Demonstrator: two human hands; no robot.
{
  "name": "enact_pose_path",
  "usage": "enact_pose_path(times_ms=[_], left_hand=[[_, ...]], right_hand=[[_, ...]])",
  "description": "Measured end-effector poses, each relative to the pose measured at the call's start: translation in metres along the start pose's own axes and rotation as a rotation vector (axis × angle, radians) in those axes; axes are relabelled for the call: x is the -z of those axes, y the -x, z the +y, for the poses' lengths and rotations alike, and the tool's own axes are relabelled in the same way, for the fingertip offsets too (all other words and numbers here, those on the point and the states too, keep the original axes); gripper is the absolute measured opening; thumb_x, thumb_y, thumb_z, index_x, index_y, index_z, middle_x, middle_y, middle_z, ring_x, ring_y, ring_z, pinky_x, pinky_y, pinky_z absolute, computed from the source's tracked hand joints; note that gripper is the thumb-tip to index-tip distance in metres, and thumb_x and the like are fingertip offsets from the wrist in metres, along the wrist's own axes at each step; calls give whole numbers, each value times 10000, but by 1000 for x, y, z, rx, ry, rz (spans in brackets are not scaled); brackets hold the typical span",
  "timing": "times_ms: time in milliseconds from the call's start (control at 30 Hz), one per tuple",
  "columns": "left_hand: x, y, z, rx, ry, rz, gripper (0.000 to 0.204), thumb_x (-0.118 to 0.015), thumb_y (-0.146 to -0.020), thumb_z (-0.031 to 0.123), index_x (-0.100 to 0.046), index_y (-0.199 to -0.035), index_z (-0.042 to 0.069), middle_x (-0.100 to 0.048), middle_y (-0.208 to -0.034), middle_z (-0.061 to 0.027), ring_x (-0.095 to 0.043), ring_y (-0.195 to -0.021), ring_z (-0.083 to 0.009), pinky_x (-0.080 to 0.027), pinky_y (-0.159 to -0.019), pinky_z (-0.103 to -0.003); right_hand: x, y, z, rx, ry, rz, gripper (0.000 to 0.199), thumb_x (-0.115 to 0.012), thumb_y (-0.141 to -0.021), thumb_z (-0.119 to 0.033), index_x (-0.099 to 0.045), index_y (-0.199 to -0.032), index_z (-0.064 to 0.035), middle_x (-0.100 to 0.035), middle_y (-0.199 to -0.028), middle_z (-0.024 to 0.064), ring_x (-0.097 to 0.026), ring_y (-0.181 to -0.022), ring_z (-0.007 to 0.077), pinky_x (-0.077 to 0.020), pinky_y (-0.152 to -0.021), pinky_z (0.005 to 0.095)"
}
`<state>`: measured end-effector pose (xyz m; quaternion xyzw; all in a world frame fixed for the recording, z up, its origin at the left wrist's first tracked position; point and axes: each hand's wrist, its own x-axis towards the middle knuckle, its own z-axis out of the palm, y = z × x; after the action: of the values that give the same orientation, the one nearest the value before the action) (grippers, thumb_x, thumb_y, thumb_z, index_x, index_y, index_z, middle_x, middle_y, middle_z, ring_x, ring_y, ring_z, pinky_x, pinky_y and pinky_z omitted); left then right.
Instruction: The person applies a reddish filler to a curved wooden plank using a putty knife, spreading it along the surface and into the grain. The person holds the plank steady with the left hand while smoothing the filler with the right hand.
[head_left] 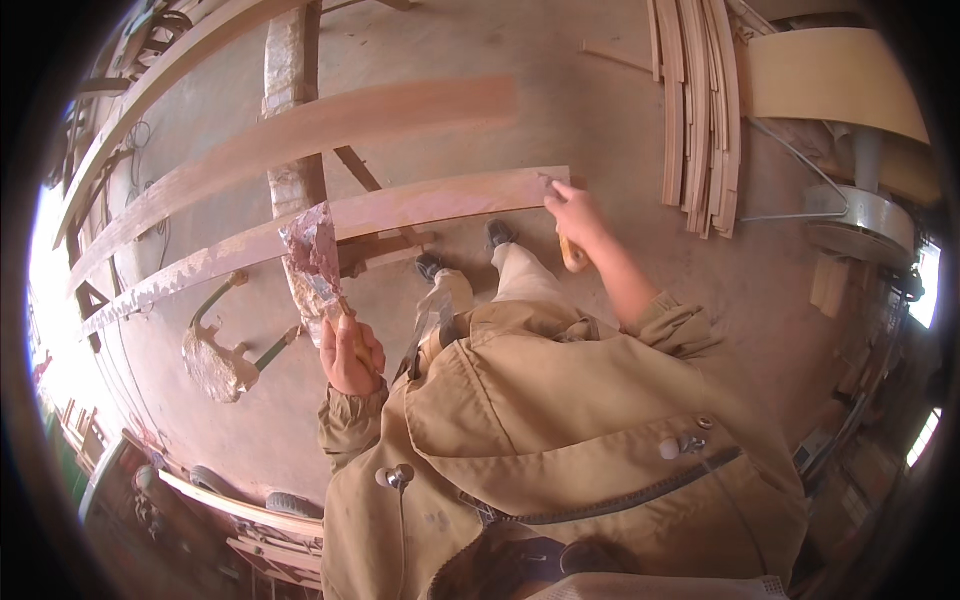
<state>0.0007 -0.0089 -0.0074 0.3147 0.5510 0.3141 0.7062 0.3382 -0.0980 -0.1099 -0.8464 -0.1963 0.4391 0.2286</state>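
My left hand (347, 357) is closed around the handle of a wide putty knife (312, 248), whose blade carries a lump of purplish-pink putty. My right hand (578, 213) grips a smaller putty knife (573, 256) by its wooden handle. Its blade, mostly hidden by my fingers, is at the right end of a long wooden board (430, 201). Pinkish filler covers much of that board's face, patchier toward the left. Beyond it lies a second long board (330, 128), with no pink filler visible on it.
A crusted support beam (287, 80) carries the boards. A putty-caked stool (217, 365) stands on the floor at the left. Stacked wooden strips (697, 120) lie at the far right, beside a round metal drum (862, 228). Tyres (293, 503) sit at the lower left.
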Motion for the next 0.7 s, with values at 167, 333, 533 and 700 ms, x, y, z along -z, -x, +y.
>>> enact_pose_path(times_ms=[167,333,533,700], left_hand=[[10,-3,-1,10,7,33,212,-485,-926,235,-479,-1060,71,-486,-625,-56,-383,-345,-111,-279,-287,-221],[27,-6,2,-6,74,15,195,-495,-927,232,-494,-1025,64,-480,-604,-52,-380,-342,-115,-269,-292,-227],[51,-15,-1,-5,106,43,198,-497,-928,234,-496,-1027,62,-480,-611,-47,-380,-343,-116,-270,-294,-225],[81,-14,6,-34,132,76,181,-497,-929,235,-489,-1005,71,-480,-612,-43,-379,-343,-111,-272,-294,-222]], right_hand=[[-32,-1,-5,-14,284,88,542,-556,-821,-298,-480,-1285,-28,-592,-1085,260,-600,-982,355,-463,-857,378],[-70,21,-33,-50,294,-50,559,-487,-856,-278,-385,-1347,-30,-571,-1146,242,-544,-1085,360,-430,-931,409],[-118,31,-64,-43,162,-381,451,-516,-835,-294,-540,-1179,-3,-576,-1110,257,-554,-1046,385,-440,-892,415],[-126,18,-60,67,-101,-254,492,-561,-831,-314,-535,-1210,-2,-585,-1148,224,-565,-1092,313,-436,-911,369]])
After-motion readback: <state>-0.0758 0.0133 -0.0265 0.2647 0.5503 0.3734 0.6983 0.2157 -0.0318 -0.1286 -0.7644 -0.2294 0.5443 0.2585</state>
